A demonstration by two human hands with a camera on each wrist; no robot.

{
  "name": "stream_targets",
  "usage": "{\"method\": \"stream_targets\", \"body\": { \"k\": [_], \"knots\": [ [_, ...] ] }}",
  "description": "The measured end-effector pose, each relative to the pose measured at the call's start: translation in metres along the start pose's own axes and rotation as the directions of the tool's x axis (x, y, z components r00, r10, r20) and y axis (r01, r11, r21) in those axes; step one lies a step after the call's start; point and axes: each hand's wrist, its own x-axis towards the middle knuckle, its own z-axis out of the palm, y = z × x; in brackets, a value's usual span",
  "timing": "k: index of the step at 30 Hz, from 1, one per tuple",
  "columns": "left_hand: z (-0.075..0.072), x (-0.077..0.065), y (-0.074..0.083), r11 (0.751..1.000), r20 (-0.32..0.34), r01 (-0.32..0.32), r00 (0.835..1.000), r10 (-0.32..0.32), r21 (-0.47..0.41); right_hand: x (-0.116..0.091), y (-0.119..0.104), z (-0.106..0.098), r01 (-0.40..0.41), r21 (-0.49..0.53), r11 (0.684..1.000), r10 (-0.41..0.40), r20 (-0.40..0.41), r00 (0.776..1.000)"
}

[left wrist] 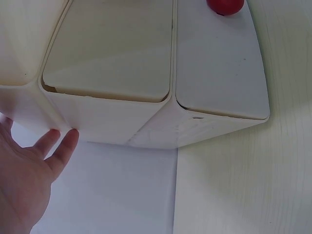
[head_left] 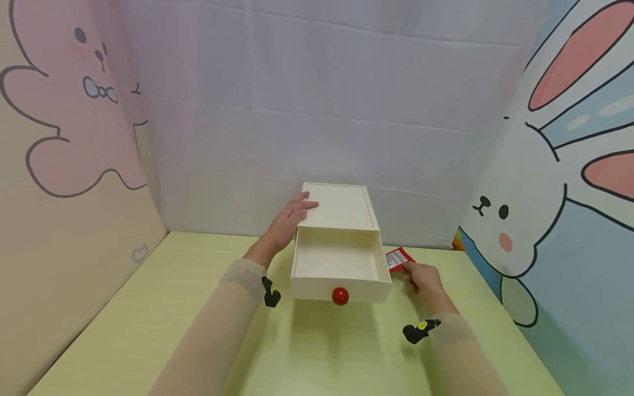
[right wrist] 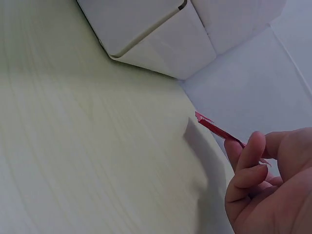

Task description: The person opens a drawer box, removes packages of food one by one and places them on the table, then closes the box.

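Note:
A white drawer cabinet (head_left: pixel 342 204) stands against the back of the table, its top drawer (head_left: pixel 314 290) pulled out toward me. A round red knob (head_left: pixel 340 296) sits on the drawer's front, and the visible inside of the drawer is bare. My left hand (head_left: pixel 283 224) rests at the cabinet's upper left edge, fingers extended; the left wrist view shows fingertips against its side wall (left wrist: pixel 105 119). To the right of the cabinet, my right hand (head_left: pixel 426 279) pinches a flat red packet (head_left: pixel 398 258) with a white printed label. In the right wrist view the packet (right wrist: pixel 219 131) appears edge-on above the table.
Lower drawer fronts (left wrist: pixel 219 63) show beneath the pulled-out one, with another red knob (left wrist: pixel 225 4). The pale green table (head_left: pixel 188 308) meets a white cloth backdrop (head_left: pixel 317 110) behind. Cartoon-printed walls (head_left: pixel 559 220) flank both sides.

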Motion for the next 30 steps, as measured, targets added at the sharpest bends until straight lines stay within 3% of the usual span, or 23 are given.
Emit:
{"method": "stream_targets", "body": {
  "k": [6,17,26,30],
  "knots": [
    [0.000,0.000,0.000,1.000,-0.004,0.011,1.000,-0.011,-0.012,0.003,0.004,0.012,-0.084,0.124,0.989,0.084,0.005,0.996],
    [0.001,0.002,0.000,1.000,-0.003,0.020,1.000,-0.020,-0.009,0.001,0.006,0.017,-0.159,0.302,0.940,0.139,0.087,0.987],
    [0.002,0.002,0.000,1.000,-0.004,0.025,1.000,-0.025,-0.010,-0.002,0.003,0.020,-0.169,0.390,0.905,0.089,0.216,0.972],
    [0.002,0.001,0.000,1.000,-0.004,0.022,1.000,-0.022,-0.010,-0.003,0.002,0.022,-0.154,0.373,0.915,0.066,0.239,0.969]
  ]
}}
